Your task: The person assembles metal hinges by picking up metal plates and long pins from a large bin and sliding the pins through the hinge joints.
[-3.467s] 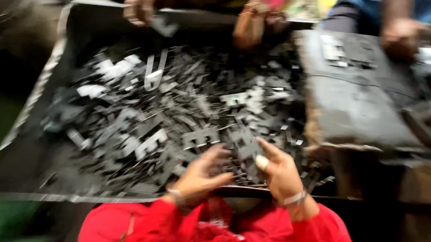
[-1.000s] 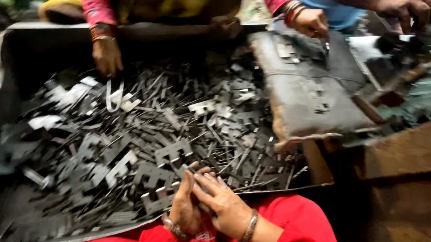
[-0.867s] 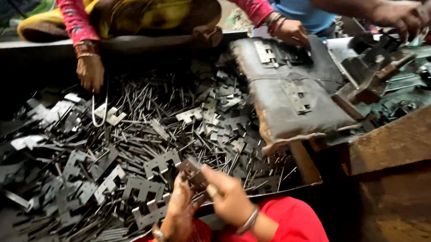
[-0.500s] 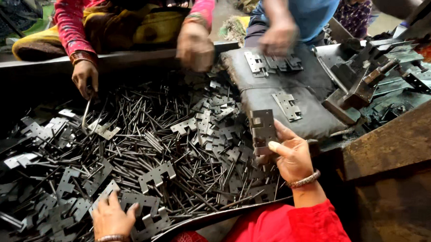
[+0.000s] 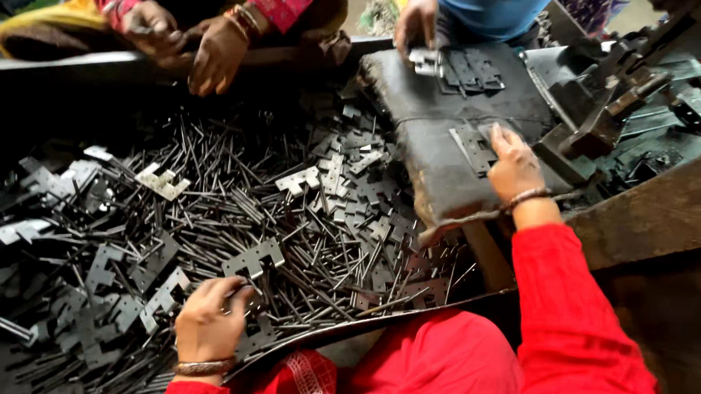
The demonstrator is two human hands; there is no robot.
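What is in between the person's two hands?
In the head view, a heap of thin metal rods and flat notched plates fills the stretch between the left hand and the right hand, then the edge of the dark padded block.

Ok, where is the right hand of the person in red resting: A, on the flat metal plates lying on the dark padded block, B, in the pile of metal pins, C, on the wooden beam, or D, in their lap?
A: the right hand lies on flat metal plates atop the dark padded block, while the left hand is down in the pile of pins and plates.
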